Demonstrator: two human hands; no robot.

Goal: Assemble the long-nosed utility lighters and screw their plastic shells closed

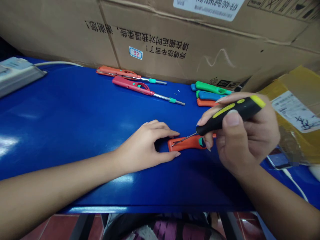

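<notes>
Head view: an orange lighter (187, 142) lies on the blue worktop (75, 133), the landmark here. At its left end, the fingers of the left hand (147, 143) stand apart from the thumb, flanking it; whether they press cannot be told. Right-hand (240, 140) fingers are clamped on a black-and-yellow screwdriver (217, 119), above the lighter. Beyond it stands a cardboard box (75, 43); rightward, a yellow parcel (305, 86); both contents hidden.

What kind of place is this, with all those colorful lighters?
Probably a small workbench, though I can't tell if it's at home or a shop. A right hand holds a screwdriver at an orange lighter, and more lighters lie on the blue table.
</notes>
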